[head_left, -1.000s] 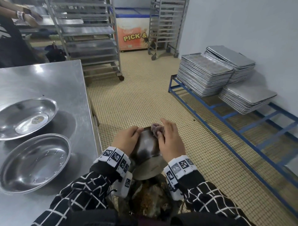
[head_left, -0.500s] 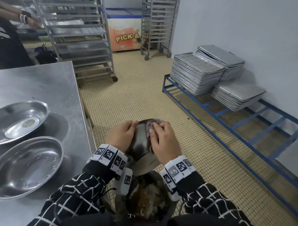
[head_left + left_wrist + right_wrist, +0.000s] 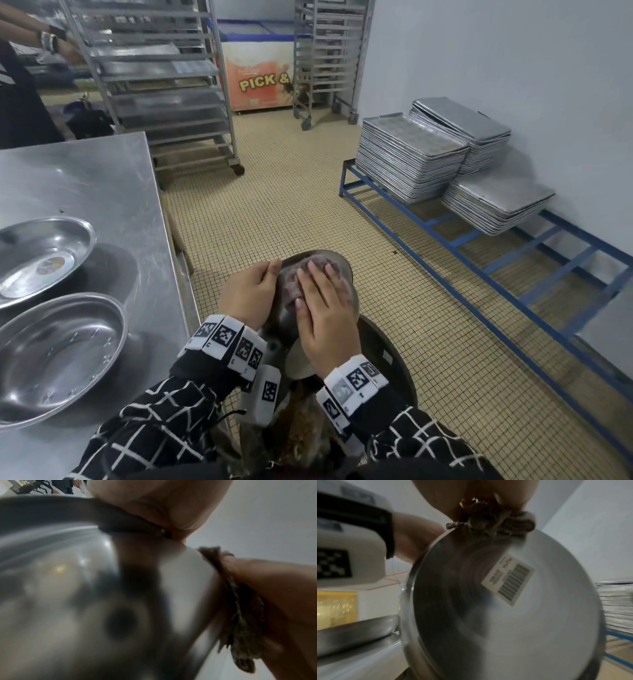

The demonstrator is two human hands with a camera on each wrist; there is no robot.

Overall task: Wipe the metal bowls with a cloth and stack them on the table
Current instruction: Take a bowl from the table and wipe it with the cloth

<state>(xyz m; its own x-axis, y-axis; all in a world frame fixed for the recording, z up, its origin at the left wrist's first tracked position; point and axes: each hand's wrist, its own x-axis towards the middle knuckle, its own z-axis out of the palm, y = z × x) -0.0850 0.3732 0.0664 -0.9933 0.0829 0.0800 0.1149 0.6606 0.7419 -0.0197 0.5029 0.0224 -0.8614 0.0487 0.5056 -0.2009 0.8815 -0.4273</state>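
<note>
I hold a metal bowl [image 3: 344, 274] tilted over the floor, just right of the steel table [image 3: 102, 178]. My left hand [image 3: 260, 284] grips its left rim, thumb on top. My right hand [image 3: 318, 287] lies flat on the bowl's outer side, its straight fingers pressing a brownish cloth [image 3: 296, 281] against the metal. The left wrist view shows the bowl [image 3: 68, 588] blurred, with the cloth [image 3: 240, 615] under the right hand. In the right wrist view the bowl [image 3: 505, 628] carries a barcode label [image 3: 508, 582], and the cloth [image 3: 496, 520] is bunched at its upper edge.
Two empty metal bowls, one far [image 3: 41, 257] and one near [image 3: 58, 359], sit side by side on the table's left part. A dark bin [image 3: 394, 359] stands under my hands. Tray stacks [image 3: 411, 157] fill a blue rack on the right. Wheeled racks [image 3: 164, 85] and another person [image 3: 20, 85] are beyond.
My right hand has slid from the bowl's far edge back toward me, and its fingers have flattened over the cloth. The left hand has kept its hold on the rim.
</note>
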